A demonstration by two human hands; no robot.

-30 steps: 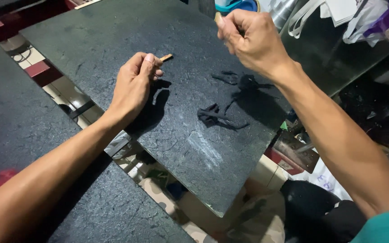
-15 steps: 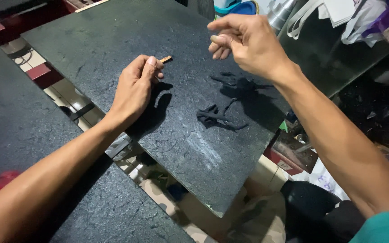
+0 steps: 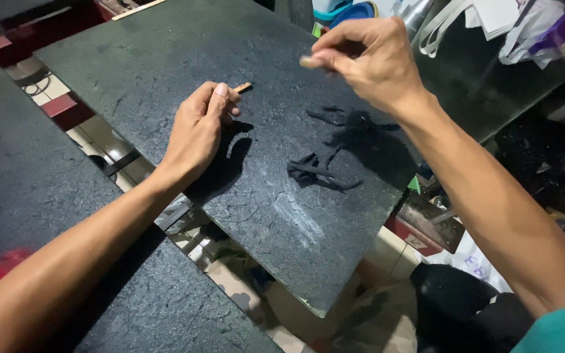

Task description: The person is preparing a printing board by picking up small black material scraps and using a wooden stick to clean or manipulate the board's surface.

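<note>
My left hand [image 3: 199, 129] rests on a dark stone slab [image 3: 165, 72], fingers curled around a small brown strip [image 3: 242, 87] whose tip sticks out past the thumb. My right hand [image 3: 373, 60] hovers above the slab's far side, thumb and forefinger pinched together on something small and pale that I cannot identify. Below the right hand, black scraps [image 3: 314, 171] lie on the slab, partly in the hand's shadow.
A second dark slab [image 3: 27, 189] lies at the left, separated from the first by a gap showing tiled floor [image 3: 67, 108]. White straps and bags [image 3: 492, 19] and a blue container [image 3: 344, 12] sit at the back right. Clutter fills the floor at the right.
My right hand has dropped from the slab's far edge toward the left, and its fingers have come together in a pinch. The left hand has stayed put.
</note>
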